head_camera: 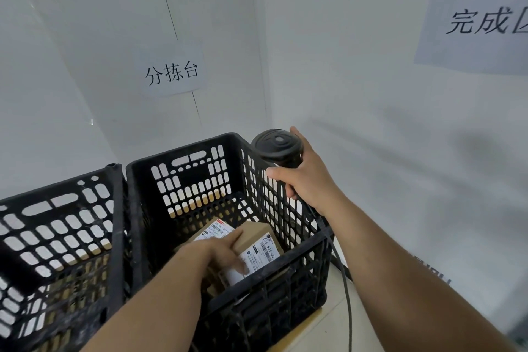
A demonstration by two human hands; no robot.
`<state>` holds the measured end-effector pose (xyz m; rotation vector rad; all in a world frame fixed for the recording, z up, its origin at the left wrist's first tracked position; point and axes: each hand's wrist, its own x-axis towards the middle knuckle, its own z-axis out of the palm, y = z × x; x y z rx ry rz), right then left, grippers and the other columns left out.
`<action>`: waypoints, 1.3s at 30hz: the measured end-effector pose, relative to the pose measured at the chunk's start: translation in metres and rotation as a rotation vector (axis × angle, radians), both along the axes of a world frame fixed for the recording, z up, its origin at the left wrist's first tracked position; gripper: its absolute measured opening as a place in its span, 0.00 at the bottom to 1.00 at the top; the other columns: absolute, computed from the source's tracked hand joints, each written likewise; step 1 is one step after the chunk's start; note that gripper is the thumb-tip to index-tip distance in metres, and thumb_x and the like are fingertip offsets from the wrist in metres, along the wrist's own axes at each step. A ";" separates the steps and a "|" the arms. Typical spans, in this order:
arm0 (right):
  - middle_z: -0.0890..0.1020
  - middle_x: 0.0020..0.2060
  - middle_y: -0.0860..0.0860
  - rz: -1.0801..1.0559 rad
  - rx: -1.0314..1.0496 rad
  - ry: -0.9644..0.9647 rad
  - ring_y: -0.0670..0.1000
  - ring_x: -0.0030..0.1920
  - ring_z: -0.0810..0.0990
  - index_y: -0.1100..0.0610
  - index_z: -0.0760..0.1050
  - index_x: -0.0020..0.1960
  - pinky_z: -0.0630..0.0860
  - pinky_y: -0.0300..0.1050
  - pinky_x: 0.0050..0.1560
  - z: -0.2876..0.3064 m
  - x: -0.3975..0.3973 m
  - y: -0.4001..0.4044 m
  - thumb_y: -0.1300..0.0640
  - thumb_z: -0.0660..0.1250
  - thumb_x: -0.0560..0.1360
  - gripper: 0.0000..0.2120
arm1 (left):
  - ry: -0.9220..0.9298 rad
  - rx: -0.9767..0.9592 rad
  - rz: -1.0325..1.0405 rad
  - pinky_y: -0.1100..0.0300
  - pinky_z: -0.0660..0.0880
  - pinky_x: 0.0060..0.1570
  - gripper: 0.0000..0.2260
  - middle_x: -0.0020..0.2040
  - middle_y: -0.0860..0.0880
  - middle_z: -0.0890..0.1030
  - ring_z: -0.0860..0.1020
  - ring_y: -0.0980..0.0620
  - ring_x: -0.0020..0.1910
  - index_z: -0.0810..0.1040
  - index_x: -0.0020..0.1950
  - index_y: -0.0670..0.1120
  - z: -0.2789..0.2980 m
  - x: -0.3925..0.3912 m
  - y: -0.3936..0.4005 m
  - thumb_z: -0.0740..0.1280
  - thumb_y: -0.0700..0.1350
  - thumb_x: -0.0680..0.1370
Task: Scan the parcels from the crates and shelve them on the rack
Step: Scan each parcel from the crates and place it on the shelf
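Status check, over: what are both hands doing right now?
Left hand grips a labelled parcel inside the right crate. Right hand holds the scanner above the crate's rim. Nothing blocking.

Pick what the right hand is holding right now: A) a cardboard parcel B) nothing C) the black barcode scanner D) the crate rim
C: the right hand grips the handle of the black barcode scanner above the right crate; it is the left hand that holds the labelled parcel inside that crate.
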<state>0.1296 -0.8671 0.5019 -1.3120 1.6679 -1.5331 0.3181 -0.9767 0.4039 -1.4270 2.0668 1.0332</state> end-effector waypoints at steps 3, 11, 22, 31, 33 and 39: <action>0.75 0.67 0.54 -0.001 0.001 0.013 0.44 0.23 0.74 0.40 0.49 0.79 0.75 0.39 0.30 0.001 0.001 0.002 0.58 0.74 0.72 0.47 | -0.043 -0.012 -0.004 0.44 0.69 0.66 0.56 0.75 0.44 0.58 0.66 0.40 0.68 0.43 0.72 0.74 -0.007 0.005 -0.008 0.77 0.58 0.56; 0.77 0.64 0.57 -0.009 -0.004 0.006 0.47 0.24 0.74 0.39 0.50 0.79 0.77 0.42 0.31 0.002 0.000 0.005 0.59 0.75 0.71 0.47 | 0.212 0.089 0.119 0.52 0.72 0.56 0.46 0.75 0.43 0.60 0.71 0.46 0.59 0.52 0.78 0.61 -0.001 0.019 -0.010 0.77 0.50 0.68; 0.77 0.64 0.52 0.000 -0.033 -0.021 0.47 0.25 0.74 0.40 0.50 0.79 0.74 0.42 0.29 -0.003 0.013 0.031 0.61 0.74 0.72 0.47 | 0.974 -0.308 0.349 0.40 0.78 0.55 0.58 0.62 0.43 0.76 0.80 0.43 0.55 0.42 0.77 0.64 0.048 0.014 0.006 0.78 0.61 0.58; 0.80 0.57 0.58 0.027 -0.083 -0.085 0.47 0.26 0.74 0.39 0.50 0.78 0.74 0.41 0.29 -0.006 0.041 0.086 0.61 0.74 0.72 0.46 | 1.171 -0.440 0.314 0.44 0.78 0.56 0.51 0.64 0.48 0.74 0.75 0.48 0.60 0.44 0.77 0.62 0.070 0.019 0.052 0.78 0.48 0.68; 0.81 0.53 0.56 0.035 -0.101 -0.112 0.48 0.25 0.73 0.38 0.51 0.78 0.73 0.41 0.28 -0.006 0.047 0.107 0.63 0.73 0.73 0.46 | 1.207 -0.462 0.289 0.50 0.78 0.54 0.49 0.63 0.51 0.75 0.76 0.53 0.59 0.45 0.77 0.62 0.071 0.020 0.070 0.77 0.46 0.69; 0.82 0.45 0.49 0.028 -0.114 -0.116 0.49 0.26 0.73 0.39 0.51 0.78 0.74 0.43 0.30 -0.007 0.057 0.177 0.63 0.73 0.73 0.46 | 1.269 -0.483 0.235 0.53 0.72 0.63 0.48 0.65 0.55 0.74 0.74 0.58 0.62 0.47 0.76 0.64 0.071 0.020 0.135 0.77 0.46 0.69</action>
